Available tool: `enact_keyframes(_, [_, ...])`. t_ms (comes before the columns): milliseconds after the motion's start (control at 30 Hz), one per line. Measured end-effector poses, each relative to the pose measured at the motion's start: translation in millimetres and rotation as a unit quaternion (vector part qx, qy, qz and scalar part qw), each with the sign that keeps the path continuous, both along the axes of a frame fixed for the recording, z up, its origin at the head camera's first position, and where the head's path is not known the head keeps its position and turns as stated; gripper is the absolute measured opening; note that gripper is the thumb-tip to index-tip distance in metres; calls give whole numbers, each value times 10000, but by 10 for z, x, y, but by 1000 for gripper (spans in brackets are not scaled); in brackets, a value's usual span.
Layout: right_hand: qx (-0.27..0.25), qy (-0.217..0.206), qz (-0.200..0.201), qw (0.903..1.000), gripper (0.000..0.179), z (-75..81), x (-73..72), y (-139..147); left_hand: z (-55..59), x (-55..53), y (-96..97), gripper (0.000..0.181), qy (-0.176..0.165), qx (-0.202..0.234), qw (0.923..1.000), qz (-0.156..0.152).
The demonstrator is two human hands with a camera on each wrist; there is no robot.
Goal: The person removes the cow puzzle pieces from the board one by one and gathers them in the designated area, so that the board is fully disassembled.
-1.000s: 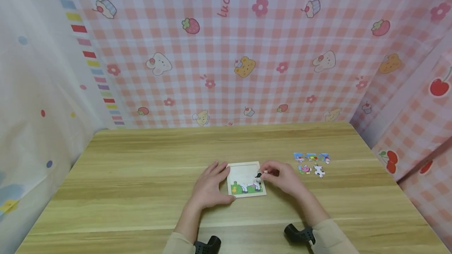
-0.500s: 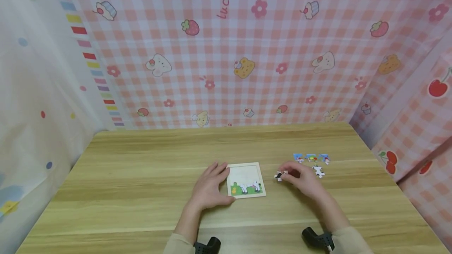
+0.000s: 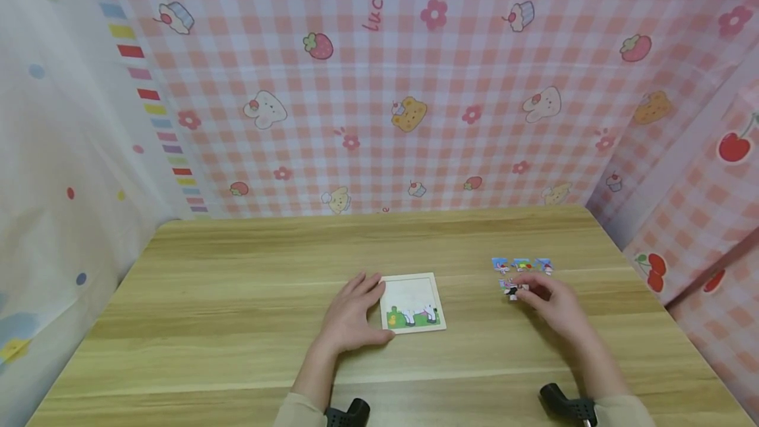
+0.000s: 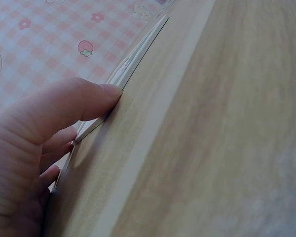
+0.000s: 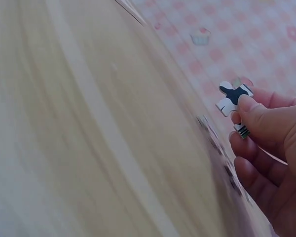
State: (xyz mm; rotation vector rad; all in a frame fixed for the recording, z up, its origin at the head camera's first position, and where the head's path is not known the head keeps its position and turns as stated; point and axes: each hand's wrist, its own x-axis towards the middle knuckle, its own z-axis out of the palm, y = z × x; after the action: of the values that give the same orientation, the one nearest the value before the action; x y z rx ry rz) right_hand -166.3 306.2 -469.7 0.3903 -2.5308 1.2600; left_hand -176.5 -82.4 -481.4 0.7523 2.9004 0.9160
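In the head view a square wooden puzzle tray (image 3: pixel 439 300) lies mid-table. Fitted pieces (image 3: pixel 415 315) along its near side show grass, a duck and the legs of a black-and-white animal; the part above is bare. My left hand (image 3: pixel 351 316) rests at its left corner, fingers spread along the left side, thumb (image 4: pixel 103 98) on the near rim. To the right, my right hand (image 3: pixel 553 303) pinches a black-and-white puzzle piece (image 5: pixel 232 97) between thumb and fingertips. Below that piece, a striped bit (image 5: pixel 241 130) shows between the fingers.
Several loose puzzle pieces (image 3: pixel 522 265) lie in a row just beyond my right hand, and another piece (image 3: pixel 505 283) sits by its fingertips, partly covered. A checked pink cloth (image 3: pixel 379 137) hangs behind the wooden table (image 3: pixel 237 308).
My right hand has carried the black-and-white piece from the tray's right side rightward to the loose pieces. The left hand stays at the tray's corner.
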Motion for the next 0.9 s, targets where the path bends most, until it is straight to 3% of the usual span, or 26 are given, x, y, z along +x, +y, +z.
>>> enact_keyframes(100, [111,-52,-287,9995,15,19,28,105,-3,-3,0,91,7,3,10000,3])
enact_keyframes(367, [17,-26,-593,9982,16,27,87,364,7,-2,4,91,-37,21,10000,4])
enact_keyframes(700, [686,-68,-1176,9907,17,-18,93,628,1,-1,7,91,-19,-14,10000,2])
enact_keyframes(900, [918,-137,-1311,9870,17,-61,72,683,13,0,9,91,-54,-30,10000,8])
